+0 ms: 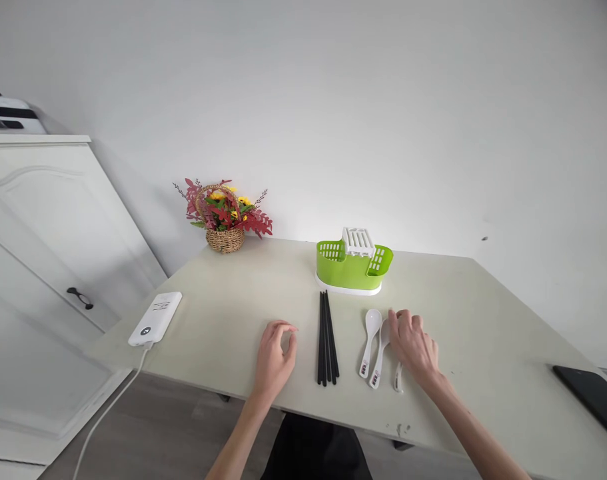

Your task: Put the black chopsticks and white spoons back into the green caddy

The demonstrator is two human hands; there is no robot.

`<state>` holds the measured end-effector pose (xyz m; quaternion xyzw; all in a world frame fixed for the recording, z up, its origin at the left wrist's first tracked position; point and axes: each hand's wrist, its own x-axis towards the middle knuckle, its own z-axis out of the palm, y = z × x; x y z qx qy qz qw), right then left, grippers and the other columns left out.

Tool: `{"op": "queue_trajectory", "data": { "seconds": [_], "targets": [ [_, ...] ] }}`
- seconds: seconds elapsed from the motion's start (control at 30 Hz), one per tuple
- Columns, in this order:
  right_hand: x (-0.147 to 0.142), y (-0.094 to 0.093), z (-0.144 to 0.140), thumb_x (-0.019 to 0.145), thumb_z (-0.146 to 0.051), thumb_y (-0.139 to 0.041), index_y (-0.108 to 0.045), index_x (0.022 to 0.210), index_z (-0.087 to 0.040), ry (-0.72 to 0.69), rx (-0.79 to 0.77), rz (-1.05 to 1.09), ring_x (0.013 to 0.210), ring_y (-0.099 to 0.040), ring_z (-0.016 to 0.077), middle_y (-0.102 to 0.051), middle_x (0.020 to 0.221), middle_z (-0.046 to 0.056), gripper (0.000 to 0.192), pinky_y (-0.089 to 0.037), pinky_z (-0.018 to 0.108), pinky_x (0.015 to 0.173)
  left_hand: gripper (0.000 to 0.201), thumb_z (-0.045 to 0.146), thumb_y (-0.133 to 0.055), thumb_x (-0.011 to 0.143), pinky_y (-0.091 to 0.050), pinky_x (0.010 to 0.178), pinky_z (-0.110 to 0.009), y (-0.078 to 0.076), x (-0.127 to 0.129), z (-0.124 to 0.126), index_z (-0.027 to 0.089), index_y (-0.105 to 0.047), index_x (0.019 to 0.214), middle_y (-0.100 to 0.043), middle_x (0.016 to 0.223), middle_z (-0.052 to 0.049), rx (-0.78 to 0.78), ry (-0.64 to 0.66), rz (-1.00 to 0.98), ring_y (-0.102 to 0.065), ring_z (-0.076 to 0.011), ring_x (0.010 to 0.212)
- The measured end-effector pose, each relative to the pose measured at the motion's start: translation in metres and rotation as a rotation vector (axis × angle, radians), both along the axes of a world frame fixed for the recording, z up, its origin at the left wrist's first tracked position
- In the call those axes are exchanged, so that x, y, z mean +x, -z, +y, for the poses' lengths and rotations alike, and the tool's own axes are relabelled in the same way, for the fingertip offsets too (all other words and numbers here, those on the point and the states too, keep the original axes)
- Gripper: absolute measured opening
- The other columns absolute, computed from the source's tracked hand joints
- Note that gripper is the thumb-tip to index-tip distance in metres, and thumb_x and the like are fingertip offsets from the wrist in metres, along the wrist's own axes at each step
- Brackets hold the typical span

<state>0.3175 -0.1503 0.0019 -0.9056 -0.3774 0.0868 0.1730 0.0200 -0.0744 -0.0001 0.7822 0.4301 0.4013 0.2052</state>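
Note:
My left hand (276,359) rests on the table to the left of a bundle of black chopsticks (327,340). Its fingers are curved, with a gap between thumb and forefinger and nothing in it. On the right, my right hand (414,343) is closed over the upper part of a white spoon (398,377); only the end of that spoon's handle shows below the hand. Two more white spoons lie to its left: the outer spoon (370,341) is in full view, and the middle spoon (380,359) has its bowl partly behind my fingers. Both handles bear a small printed mark.
A green cutlery basket (348,272) with a white slotted rack stands behind the chopsticks. A wicker flower basket (225,240) sits at the back left. At left lies a white power bank (156,319) with a cable; a black phone-like object (590,399) lies at right.

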Motion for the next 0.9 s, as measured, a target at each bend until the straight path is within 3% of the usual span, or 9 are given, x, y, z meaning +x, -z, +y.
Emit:
{"op": "queue_trajectory", "data": {
  "seconds": [0.3,0.57,0.9],
  "targets": [
    [0.001,0.008,-0.013,0.104,-0.055,-0.013,-0.056,0.13,-0.021,0.067,0.108,0.043,0.096,-0.069,0.0314,-0.063,0.129,0.018,0.061,-0.049,0.045,0.084,0.013,0.025,-0.05,0.099,-0.057,0.092,-0.042,-0.001,0.001,0.0,0.026,-0.064,0.098,-0.066,0.106,-0.007,0.056,0.001,0.006,-0.066,-0.0249,0.105],
    [0.003,0.02,-0.014,0.105,-0.041,-0.023,-0.057,0.116,-0.022,0.035,0.202,0.034,0.114,-0.062,0.0267,-0.066,0.124,0.012,0.041,-0.045,0.034,0.08,0.014,0.028,-0.05,0.1,-0.058,0.088,-0.04,-0.002,0.0,0.0,0.026,-0.063,0.098,-0.066,0.107,-0.007,0.028,0.008,0.022,-0.068,-0.0244,0.101],
    [0.008,0.027,-0.016,0.102,-0.045,-0.027,-0.06,0.115,-0.024,0.031,0.226,0.049,0.123,-0.056,0.0297,-0.062,0.13,0.012,0.041,-0.046,0.039,0.086,0.013,0.021,-0.05,0.099,-0.055,0.094,-0.043,0.002,0.0,-0.002,0.025,-0.063,0.098,-0.067,0.105,-0.006,0.04,0.016,0.036,-0.066,-0.0245,0.105]
  ]
}}
